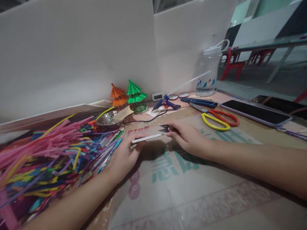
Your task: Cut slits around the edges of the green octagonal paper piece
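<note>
My left hand (124,153) pinches a white straw (147,138) that lies nearly flat, pointing right, just above the cardboard-covered table (182,195). My right hand (187,137) is closed round small black thread snips (164,128), whose tips sit right at the straw's right end. Both forearms rest low over the table.
A big heap of coloured straws (45,159) fills the left. Behind stand orange (118,95) and green (136,93) paper pagodas, a metal bowl (109,118), a blue glue gun (166,103), yellow-and-red scissors (217,118), a phone (255,112) and a clear bottle (208,75). White partition walls close the back.
</note>
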